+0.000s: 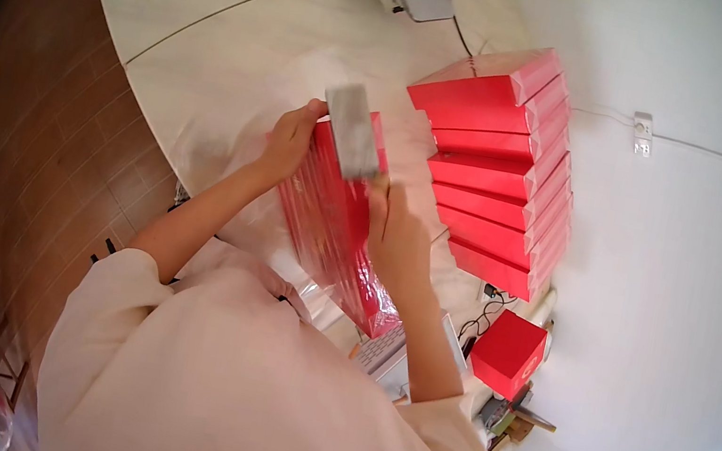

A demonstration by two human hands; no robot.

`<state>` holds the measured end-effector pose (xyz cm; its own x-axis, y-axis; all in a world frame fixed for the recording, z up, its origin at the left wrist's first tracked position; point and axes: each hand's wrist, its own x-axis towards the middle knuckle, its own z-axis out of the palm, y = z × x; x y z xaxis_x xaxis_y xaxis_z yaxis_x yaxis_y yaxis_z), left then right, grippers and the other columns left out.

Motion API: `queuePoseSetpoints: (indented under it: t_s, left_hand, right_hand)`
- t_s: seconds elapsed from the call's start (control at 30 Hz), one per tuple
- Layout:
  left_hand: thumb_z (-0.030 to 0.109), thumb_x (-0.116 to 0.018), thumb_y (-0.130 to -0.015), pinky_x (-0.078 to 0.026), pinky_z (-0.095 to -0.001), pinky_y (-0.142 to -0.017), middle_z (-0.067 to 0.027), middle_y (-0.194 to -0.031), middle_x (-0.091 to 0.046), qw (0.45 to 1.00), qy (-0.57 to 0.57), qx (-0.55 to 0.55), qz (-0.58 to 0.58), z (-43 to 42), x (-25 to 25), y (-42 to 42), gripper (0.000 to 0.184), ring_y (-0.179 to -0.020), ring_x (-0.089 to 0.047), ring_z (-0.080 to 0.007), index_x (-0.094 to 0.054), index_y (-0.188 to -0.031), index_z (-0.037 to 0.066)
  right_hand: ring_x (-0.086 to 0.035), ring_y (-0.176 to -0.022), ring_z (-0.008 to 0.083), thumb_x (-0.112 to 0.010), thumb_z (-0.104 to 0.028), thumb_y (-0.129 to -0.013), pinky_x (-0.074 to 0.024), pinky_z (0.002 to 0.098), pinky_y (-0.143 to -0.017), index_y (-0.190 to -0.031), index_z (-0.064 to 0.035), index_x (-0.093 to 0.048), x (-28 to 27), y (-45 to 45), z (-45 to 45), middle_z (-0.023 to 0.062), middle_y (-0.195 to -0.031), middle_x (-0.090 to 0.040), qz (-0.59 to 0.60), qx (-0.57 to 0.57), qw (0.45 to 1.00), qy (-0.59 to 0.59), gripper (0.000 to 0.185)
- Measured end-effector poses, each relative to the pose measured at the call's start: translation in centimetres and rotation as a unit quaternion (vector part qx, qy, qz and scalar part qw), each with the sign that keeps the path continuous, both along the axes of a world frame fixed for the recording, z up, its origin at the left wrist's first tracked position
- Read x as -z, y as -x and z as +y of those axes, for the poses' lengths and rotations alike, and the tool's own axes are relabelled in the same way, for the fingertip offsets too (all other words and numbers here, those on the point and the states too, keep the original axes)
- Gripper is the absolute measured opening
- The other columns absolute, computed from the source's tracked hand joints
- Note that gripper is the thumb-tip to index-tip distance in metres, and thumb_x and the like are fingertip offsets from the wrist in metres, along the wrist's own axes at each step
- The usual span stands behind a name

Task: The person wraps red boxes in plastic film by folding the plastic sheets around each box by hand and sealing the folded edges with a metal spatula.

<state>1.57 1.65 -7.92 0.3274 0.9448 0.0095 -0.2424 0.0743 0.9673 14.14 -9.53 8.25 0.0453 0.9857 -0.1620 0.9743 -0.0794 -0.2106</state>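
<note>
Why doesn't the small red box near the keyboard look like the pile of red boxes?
The small red box is chunky, but the pile has flatter boxes. The small red box is just one box; the pile has several, and makes a much bigger heap. Both are bright red.

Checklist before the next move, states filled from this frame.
1. Left hand at edge of film-wrapped red box: ok.
2. Grey block in right hand: ok, though motion-blurred.
3. Clear film free of creases: not ok, streaks run along the box.
4. Film closed on the underside: cannot tell, hidden.
5. Stack of red boxes apart from both hands: ok.
6. Box end off the keyboard: cannot tell, they overlap in view.
</note>
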Motion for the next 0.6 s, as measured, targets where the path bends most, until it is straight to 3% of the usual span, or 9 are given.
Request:
queuePoseSetpoints:
  t_s: [0.07,0.17,0.23,0.33,0.4,0.43,0.5,0.53,0.6]
  left_hand:
    - [0.041,-0.021,-0.105,-0.039,-0.0312,-0.099,-0.0152,-0.111,-0.067,0.999,-0.029,-0.001,-0.012,0.4,-1.7,0.1,0.061,-0.107,-0.060,-0.0241,-0.062,-0.116,-0.003]
    - [0.042,-0.021,-0.105,-0.038,-0.0301,-0.100,-0.0144,-0.112,-0.067,0.998,-0.037,0.009,-0.042,0.7,-1.8,-0.1,0.063,-0.106,-0.060,-0.0220,-0.064,-0.116,-0.001]
    - [0.043,-0.021,-0.105,-0.038,-0.0297,-0.100,-0.0139,-0.112,-0.067,0.998,-0.019,0.029,-0.060,0.7,-1.7,-0.1,0.063,-0.106,-0.059,-0.0208,-0.065,-0.116,-0.001]
    - [0.044,-0.021,-0.105,-0.036,-0.0286,-0.102,-0.0146,-0.112,-0.067,0.998,0.034,0.042,-0.040,0.1,-1.7,-0.3,0.064,-0.107,-0.058,-0.0192,-0.066,-0.114,-0.002]
    - [0.043,-0.022,-0.105,-0.042,-0.0299,-0.091,-0.0141,-0.096,-0.069,0.996,0.027,0.001,-0.086,0.2,-1.5,-0.6,0.065,-0.092,-0.061,-0.0191,-0.066,-0.111,-0.004]
    - [0.043,-0.022,-0.105,-0.042,-0.0299,-0.091,-0.0141,-0.096,-0.069,0.996,0.027,-0.001,-0.082,0.2,-1.1,-0.2,0.065,-0.092,-0.061,-0.0191,-0.066,-0.111,-0.004]
    - [0.044,-0.023,-0.104,-0.044,-0.0297,-0.078,-0.0062,-0.086,-0.065,0.998,0.023,0.048,0.039,0.4,-0.1,0.4,0.065,-0.083,-0.057,-0.0130,-0.064,-0.091,-0.004]
    - [0.044,-0.023,-0.104,-0.044,-0.0297,-0.078,-0.0062,-0.086,-0.065,0.998,0.023,0.043,0.039,0.4,0.7,0.2,0.065,-0.083,-0.057,-0.0130,-0.064,-0.091,-0.004]
    - [0.041,-0.023,-0.105,-0.042,-0.0360,-0.064,-0.0085,-0.066,-0.059,0.997,0.005,-0.003,0.077,0.6,2.0,-0.3,0.064,-0.064,-0.052,-0.0166,-0.063,-0.100,-0.010]
  right_hand:
    - [-0.058,-0.066,0.0422,-0.042,-0.017,-0.098,-0.0450,0.0499,-0.056,-0.107,-0.0036,-0.052,-1.4,0.6,-4.4,0.0217,-0.074,-0.058,0.050,0.051,0.997,0.011,0.019]
    - [-0.059,-0.064,0.0423,-0.045,-0.020,-0.097,-0.0456,0.0499,-0.054,-0.107,-0.0028,-0.052,-2.0,-0.2,-10.3,0.0216,-0.073,-0.059,0.036,0.062,0.996,0.045,0.021]
    - [-0.061,-0.057,0.0369,-0.049,-0.024,-0.097,-0.0478,0.0463,-0.047,-0.104,-0.0063,-0.050,-2.1,-0.3,-12.5,0.0163,-0.067,-0.061,0.023,0.108,0.991,0.075,0.019]
    - [-0.061,-0.053,0.0356,-0.050,-0.026,-0.097,-0.0472,0.0441,-0.045,-0.102,-0.0065,-0.050,-1.4,0.0,-10.5,0.0145,-0.066,-0.062,-0.018,0.083,0.995,0.045,0.020]
    - [-0.060,-0.049,0.0344,-0.051,-0.028,-0.097,-0.0460,0.0432,-0.042,-0.099,-0.0051,-0.050,-1.2,0.6,-6.6,0.0137,-0.060,-0.061,-0.006,0.062,0.998,0.011,0.023]
    - [-0.060,-0.049,0.0339,-0.051,-0.028,-0.097,-0.0456,0.0430,-0.042,-0.098,-0.0045,-0.049,-0.9,0.9,-4.7,0.0136,-0.057,-0.059,-0.023,0.045,0.999,-0.004,0.023]
    - [-0.060,-0.051,0.0359,-0.050,-0.025,-0.097,-0.0455,0.0454,-0.045,-0.099,-0.0045,-0.050,-0.4,1.3,-1.1,0.0157,-0.058,-0.059,-0.020,0.017,0.999,-0.035,0.021]
    - [-0.059,-0.054,0.0385,-0.048,-0.023,-0.098,-0.0458,0.0480,-0.049,-0.099,-0.0050,-0.051,-0.3,1.5,0.5,0.0179,-0.061,-0.059,0.000,0.007,0.999,-0.047,0.018]
    - [-0.059,-0.053,0.0387,-0.047,-0.024,-0.099,-0.0455,0.0482,-0.049,-0.098,-0.0047,-0.050,-0.2,1.9,3.2,0.0179,-0.060,-0.059,-0.005,-0.004,0.999,-0.047,0.020]
